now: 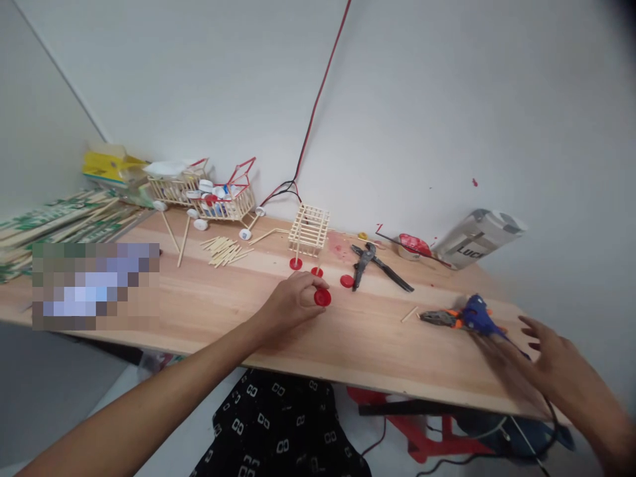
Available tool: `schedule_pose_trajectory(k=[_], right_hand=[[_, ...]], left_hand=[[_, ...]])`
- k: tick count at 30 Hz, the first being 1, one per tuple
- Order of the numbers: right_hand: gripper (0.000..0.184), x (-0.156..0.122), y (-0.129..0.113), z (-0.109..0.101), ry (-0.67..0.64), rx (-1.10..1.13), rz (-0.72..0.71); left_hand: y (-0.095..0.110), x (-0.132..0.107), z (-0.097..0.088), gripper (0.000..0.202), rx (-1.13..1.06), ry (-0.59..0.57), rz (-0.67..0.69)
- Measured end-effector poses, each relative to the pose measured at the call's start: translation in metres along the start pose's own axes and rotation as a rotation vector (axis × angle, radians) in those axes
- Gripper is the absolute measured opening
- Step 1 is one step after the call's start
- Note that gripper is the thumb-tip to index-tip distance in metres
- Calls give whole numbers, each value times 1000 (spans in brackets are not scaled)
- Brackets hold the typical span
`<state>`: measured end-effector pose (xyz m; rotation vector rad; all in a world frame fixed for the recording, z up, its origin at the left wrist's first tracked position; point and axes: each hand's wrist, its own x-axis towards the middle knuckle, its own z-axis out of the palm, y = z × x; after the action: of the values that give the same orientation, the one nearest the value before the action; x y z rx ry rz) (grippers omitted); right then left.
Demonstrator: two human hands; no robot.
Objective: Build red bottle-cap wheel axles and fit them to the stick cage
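Observation:
My left hand [293,298] pinches a red bottle cap [322,297] above the table. Just behind it stands a small slatted cage of wooden sticks [309,230], with a red cap [295,264] and another red cap [317,271] at its near side. A loose red cap [346,281] lies to the right of my left hand. Over at the right, my right hand [559,358] hovers with fingers apart and holds nothing. Nearest to it is a blue glue gun [477,315], which lies over the orange handles of some pliers [440,318].
Black pliers [370,262], a red-stained cup [414,246] and a tilted grey carton [479,238] are toward the back. Short sticks [224,252] lie left of centre, near a stick cart full of caps [223,204]. A pixelated patch covers the left.

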<state>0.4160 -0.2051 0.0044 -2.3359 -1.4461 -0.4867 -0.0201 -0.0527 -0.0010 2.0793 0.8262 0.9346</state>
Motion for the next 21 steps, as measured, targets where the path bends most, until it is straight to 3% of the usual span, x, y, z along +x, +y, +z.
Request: schedule_pose_trajectory(k=[1, 4, 9, 14, 17, 21], right_hand=[[37, 1, -5, -8, -56, 23, -18], [28, 3, -37, -38, 100, -1, 21], [21, 9, -138, -67, 219, 138, -243], [21, 21, -242, -64, 224, 288, -736], [24, 29, -296, -55, 131, 132, -1028], [21, 43, -350, -38, 26, -61, -1226]], left_hand=[[1, 0, -2, 27, -10, 11, -4], [4, 3, -12, 28, -42, 61, -5], [1, 8, -45, 26, -3, 216, -46], [-25, 8, -77, 27, 77, 321, -62], [-43, 7, -84, 31, 73, 376, -135], [-50, 3, -84, 30, 58, 393, -194]])
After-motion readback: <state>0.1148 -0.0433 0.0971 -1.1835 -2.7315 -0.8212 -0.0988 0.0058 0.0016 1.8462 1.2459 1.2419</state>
